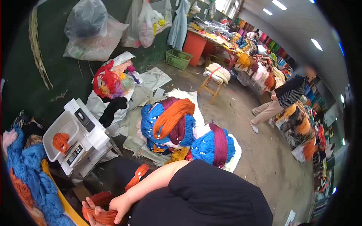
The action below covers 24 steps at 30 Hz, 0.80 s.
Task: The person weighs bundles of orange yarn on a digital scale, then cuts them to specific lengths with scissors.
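Note:
My right hand is closed around a skein of orange yarn at the lower left, with my bare forearm reaching in from the right. Beside it, partly behind the yarn, my left hand has its fingers curled through the same skein. Darker red-orange yarn hangs just above both hands. Another orange skein lies on dark cloth close to my forearm. Up and left of the hands, a white scale carries a white tray with a small orange yarn bundle in it.
Blue yarn is heaped at the left edge. Large blue, orange and maroon bundles lie on floor sheeting beyond my arm. Farther off are a wooden stool, a green crate, loaded tables and a standing person.

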{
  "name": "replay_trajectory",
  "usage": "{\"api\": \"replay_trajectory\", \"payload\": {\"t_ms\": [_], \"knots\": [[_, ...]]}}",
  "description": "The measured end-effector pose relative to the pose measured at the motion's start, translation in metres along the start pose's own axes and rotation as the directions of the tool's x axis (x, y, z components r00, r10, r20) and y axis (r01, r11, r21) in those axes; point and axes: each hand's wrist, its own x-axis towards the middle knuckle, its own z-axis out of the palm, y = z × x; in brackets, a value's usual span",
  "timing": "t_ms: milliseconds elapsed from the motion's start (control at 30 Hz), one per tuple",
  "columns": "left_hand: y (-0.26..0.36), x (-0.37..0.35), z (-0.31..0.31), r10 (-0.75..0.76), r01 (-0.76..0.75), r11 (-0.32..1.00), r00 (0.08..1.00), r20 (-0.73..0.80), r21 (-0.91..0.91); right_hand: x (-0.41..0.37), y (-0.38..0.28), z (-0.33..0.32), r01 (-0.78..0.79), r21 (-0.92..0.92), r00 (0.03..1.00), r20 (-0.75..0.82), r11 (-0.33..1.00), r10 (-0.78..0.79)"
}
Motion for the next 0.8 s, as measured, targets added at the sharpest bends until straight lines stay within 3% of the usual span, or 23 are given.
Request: {"api": "replay_trajectory", "payload": {"t_ms": [67, 133, 167, 233, 333, 367, 400, 433, 467, 500, 533, 600, 633, 667, 733, 767, 800], "knots": [[-0.007, -0.002, -0.007, 0.02, -0.018, 0.997, 0.999, 0.026, -0.081, -0.004, 0.006, 0.007, 0.008, -0.033, 0.998, -0.055, 0.999, -0.009], [-0.019, -0.006, 0.006, 0.2, -0.161, 0.977, 0.918, -0.343, 0.137, -0.01, 0.009, 0.006, 0.009, -0.065, 0.995, -0.1, 0.998, -0.016], [-0.02, -0.011, -0.003, 0.147, -0.15, 0.989, 0.951, -0.272, 0.012, -0.011, 0.009, 0.007, -0.063, -0.102, 0.99, -0.129, 0.993, 0.049], [-0.033, -0.012, 0.006, 0.147, -0.163, 0.958, 0.986, 0.08, 0.237, -0.014, 0.009, 0.008, -0.126, -0.147, 0.984, -0.148, 0.981, 0.104], [-0.039, -0.028, 0.006, 0.115, -0.01, 0.863, 0.977, -0.178, 0.505, -0.024, 0.005, 0.012, -0.02, -0.113, 0.984, -0.177, 0.993, 0.0], [-0.039, -0.035, 0.005, 0.183, -0.022, 0.845, 0.951, -0.25, 0.535, -0.025, 0.003, 0.011, -0.059, -0.125, 0.991, -0.126, 0.99, 0.043], [-0.047, -0.017, 0.026, 0.344, -0.173, 0.931, 0.713, -0.611, 0.322, -0.024, 0.001, 0.01, 0.042, -0.069, 0.991, -0.124, 0.997, -0.05], [-0.029, -0.024, 0.01, 0.313, -0.216, 0.942, 0.845, -0.433, 0.258, -0.025, -0.004, 0.006, 0.142, -0.008, 0.983, -0.115, 0.99, -0.142], [-0.012, -0.028, -0.009, 0.134, -0.156, 0.98, 0.976, -0.169, -0.127, -0.027, -0.008, 0.003, 0.242, -0.066, 0.953, -0.172, 0.968, -0.25], [-0.005, -0.034, -0.006, 0.071, -0.156, 0.925, 0.967, -0.244, -0.348, -0.031, -0.016, -0.006, 0.152, -0.171, 0.962, -0.199, 0.973, -0.186], [-0.003, -0.036, -0.013, 0.111, -0.166, 0.945, 0.973, -0.201, -0.283, -0.029, -0.015, -0.011, 0.051, -0.21, 0.965, -0.241, 0.976, -0.102], [-0.011, -0.042, -0.01, 0.109, -0.114, 0.993, 0.898, -0.426, 0.015, -0.032, -0.017, -0.014, -0.01, -0.235, 0.911, -0.402, 0.972, -0.088], [-0.022, -0.039, 0.001, 0.12, -0.033, 0.985, 0.839, -0.53, 0.171, -0.033, -0.014, -0.013, 0.057, -0.169, 0.887, -0.443, 0.984, -0.128], [-0.035, -0.035, 0.012, 0.228, 0.037, 0.918, 0.766, -0.602, 0.394, -0.034, -0.016, -0.012, 0.074, -0.112, 0.882, -0.457, 0.991, -0.118], [-0.046, -0.03, 0.027, 0.261, 0.126, 0.785, 0.821, -0.508, 0.606, -0.033, -0.018, -0.008, 0.111, -0.1, 0.88, -0.452, 0.989, -0.144], [-0.045, -0.03, 0.029, 0.193, 0.154, 0.781, 0.862, -0.469, 0.605, -0.032, -0.022, -0.008, 0.114, -0.096, 0.894, -0.423, 0.989, -0.144], [-0.049, -0.031, 0.022, 0.19, 0.121, 0.822, 0.863, -0.468, 0.556, -0.032, -0.027, -0.007, 0.083, 0.025, 0.928, -0.367, 0.996, -0.068]]}}
